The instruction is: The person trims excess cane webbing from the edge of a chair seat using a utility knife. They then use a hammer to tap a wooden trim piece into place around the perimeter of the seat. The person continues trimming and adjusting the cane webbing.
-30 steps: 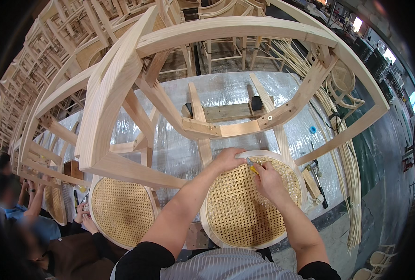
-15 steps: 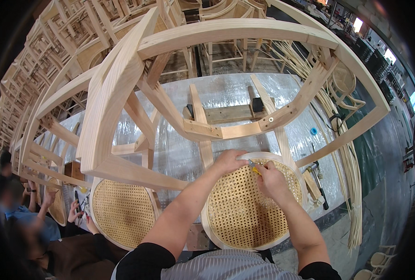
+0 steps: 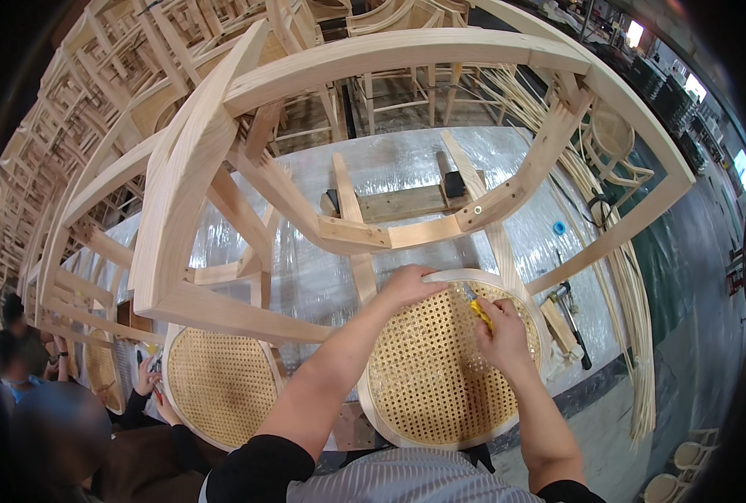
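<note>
Right below me an oval cane panel sits in a pale wooden rim. My left hand is closed over the upper left of that rim, its fingers at the edge of the weave. In my right hand is a utility knife with a yellow handle, its grey blade pointing up and left to the upper part of the cane, near the inner side of the rim. I cannot tell whether the blade touches the weave.
A large bare wooden chair frame arches over the plastic-covered table. A hammer lies on the right, beside long cane strips. Another cane panel is at left, with a co-worker's hands next to it.
My right hand has moved slightly right and down with the knife, away from my left hand. My left hand keeps its hold on the rim. The view has shifted a little.
</note>
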Action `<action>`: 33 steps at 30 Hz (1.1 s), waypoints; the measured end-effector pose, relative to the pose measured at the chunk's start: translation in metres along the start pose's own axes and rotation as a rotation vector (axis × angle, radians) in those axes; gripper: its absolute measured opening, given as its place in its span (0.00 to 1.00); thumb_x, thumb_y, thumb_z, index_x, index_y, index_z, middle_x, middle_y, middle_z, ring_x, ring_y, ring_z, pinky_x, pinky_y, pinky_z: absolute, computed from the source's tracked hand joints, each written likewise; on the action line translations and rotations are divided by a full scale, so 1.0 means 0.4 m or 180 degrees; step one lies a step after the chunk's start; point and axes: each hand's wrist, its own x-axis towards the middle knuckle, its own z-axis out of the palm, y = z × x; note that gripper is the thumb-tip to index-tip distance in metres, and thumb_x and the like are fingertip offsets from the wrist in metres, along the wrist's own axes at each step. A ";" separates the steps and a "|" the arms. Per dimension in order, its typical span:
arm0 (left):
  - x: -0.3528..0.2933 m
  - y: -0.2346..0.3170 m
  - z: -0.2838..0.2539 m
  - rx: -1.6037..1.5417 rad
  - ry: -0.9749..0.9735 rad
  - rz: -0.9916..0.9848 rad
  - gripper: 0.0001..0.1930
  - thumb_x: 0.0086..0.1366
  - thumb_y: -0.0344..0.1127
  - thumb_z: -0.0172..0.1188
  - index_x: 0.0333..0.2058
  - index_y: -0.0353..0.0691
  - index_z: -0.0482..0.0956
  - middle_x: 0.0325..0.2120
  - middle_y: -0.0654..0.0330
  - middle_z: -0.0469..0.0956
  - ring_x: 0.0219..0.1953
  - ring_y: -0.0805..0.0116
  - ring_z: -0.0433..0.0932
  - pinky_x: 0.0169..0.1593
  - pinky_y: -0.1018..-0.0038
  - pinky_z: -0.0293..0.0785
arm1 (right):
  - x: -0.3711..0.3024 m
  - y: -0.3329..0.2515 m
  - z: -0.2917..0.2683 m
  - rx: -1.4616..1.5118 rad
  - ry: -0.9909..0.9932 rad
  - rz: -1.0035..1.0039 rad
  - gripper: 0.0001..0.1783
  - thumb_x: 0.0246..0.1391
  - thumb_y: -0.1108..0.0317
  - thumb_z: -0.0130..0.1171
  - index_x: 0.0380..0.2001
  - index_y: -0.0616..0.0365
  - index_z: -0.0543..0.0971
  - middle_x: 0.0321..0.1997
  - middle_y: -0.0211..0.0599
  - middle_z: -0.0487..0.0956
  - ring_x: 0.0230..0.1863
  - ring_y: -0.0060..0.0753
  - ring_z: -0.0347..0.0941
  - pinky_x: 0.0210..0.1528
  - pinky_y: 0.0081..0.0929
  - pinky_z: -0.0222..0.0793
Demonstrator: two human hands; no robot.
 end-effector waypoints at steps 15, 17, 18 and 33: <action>-0.021 -0.053 0.002 0.0185 0.1439 -0.0097 0.25 0.74 0.41 0.57 0.67 0.45 0.79 0.55 0.43 0.85 0.57 0.40 0.83 0.63 0.54 0.78 | -0.057 -0.031 0.131 0.4626 0.0291 0.2429 0.17 0.78 0.63 0.53 0.64 0.57 0.75 0.37 0.34 0.79 0.26 0.27 0.79 0.27 0.29 0.79; -0.030 -0.037 0.035 0.0480 0.1641 0.0045 0.26 0.74 0.38 0.55 0.69 0.45 0.77 0.57 0.42 0.84 0.59 0.40 0.82 0.64 0.53 0.77 | -0.066 -0.030 0.137 0.4617 0.0313 0.2359 0.12 0.79 0.62 0.53 0.56 0.57 0.75 0.36 0.33 0.79 0.26 0.27 0.79 0.27 0.28 0.79; -0.033 -0.024 0.048 0.0590 0.1396 0.0233 0.26 0.74 0.36 0.53 0.68 0.44 0.77 0.57 0.42 0.83 0.60 0.40 0.81 0.64 0.52 0.77 | -0.068 -0.029 0.139 0.4616 0.0354 0.2308 0.11 0.79 0.61 0.53 0.52 0.56 0.74 0.36 0.33 0.79 0.27 0.27 0.79 0.27 0.28 0.80; -0.105 0.043 -0.032 0.1954 0.0080 -0.0057 0.31 0.62 0.22 0.57 0.66 0.42 0.80 0.63 0.47 0.81 0.64 0.45 0.79 0.67 0.58 0.76 | -0.154 -0.001 0.119 0.4642 0.0789 0.2352 0.07 0.80 0.66 0.47 0.48 0.55 0.73 0.36 0.34 0.79 0.27 0.27 0.79 0.28 0.29 0.80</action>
